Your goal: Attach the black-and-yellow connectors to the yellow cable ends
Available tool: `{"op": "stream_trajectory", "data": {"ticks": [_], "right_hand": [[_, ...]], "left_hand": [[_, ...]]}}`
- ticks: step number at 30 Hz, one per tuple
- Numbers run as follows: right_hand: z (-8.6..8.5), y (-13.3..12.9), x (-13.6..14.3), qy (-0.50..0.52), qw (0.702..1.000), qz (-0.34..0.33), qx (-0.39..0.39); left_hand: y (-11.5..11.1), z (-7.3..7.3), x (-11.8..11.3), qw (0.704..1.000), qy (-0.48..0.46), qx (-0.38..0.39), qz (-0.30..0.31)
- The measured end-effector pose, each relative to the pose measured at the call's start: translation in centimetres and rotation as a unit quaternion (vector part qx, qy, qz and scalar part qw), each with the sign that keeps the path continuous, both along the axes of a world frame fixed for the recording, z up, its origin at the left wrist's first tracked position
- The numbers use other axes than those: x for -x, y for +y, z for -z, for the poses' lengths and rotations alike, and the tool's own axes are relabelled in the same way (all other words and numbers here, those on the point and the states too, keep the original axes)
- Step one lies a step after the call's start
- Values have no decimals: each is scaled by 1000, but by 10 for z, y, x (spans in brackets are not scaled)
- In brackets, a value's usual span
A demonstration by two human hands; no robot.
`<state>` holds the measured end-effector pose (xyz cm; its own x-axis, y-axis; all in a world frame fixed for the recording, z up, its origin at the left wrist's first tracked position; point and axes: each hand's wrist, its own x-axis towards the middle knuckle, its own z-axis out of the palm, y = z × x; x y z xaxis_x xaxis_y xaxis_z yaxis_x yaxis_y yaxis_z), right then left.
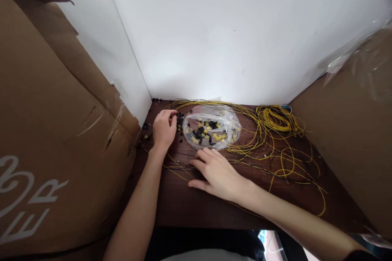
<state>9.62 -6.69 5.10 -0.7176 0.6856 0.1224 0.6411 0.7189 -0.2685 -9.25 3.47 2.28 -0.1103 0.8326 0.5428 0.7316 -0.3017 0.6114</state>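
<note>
My left hand (164, 129) is over the left part of the dark brown tabletop, beside a loose pile of small black pieces (180, 120). Its fingers curve forward, with a gap between thumb and index finger and nothing visible in between. A clear plastic bag (237, 124) holding small black and yellow pieces lies between my hands and the back wall. Just in front of the bag, my right hand (216, 171) hovers or rests above thin yellow and black wires (180, 167). Its thumb and fingers are spread, and I see nothing held.
A coil of yellow wire (275, 118) lies at the back right, with loose loops (288, 167) trailing forward. Cardboard boxes (70, 130) (352, 122) flank the table on both sides. A white wall (214, 49) closes off the back. More black bits (146, 126) lie at left.
</note>
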Motion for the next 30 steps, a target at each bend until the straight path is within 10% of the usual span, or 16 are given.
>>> {"op": "stream_trajectory", "data": {"ticks": [17, 30], "right_hand": [[39, 11, 9, 103, 993, 37, -31], [40, 16, -3, 314, 937, 88, 125]], "left_hand": [[-12, -5, -23, 996, 56, -15, 65], [-9, -13, 3, 1000, -7, -10, -4]]}}
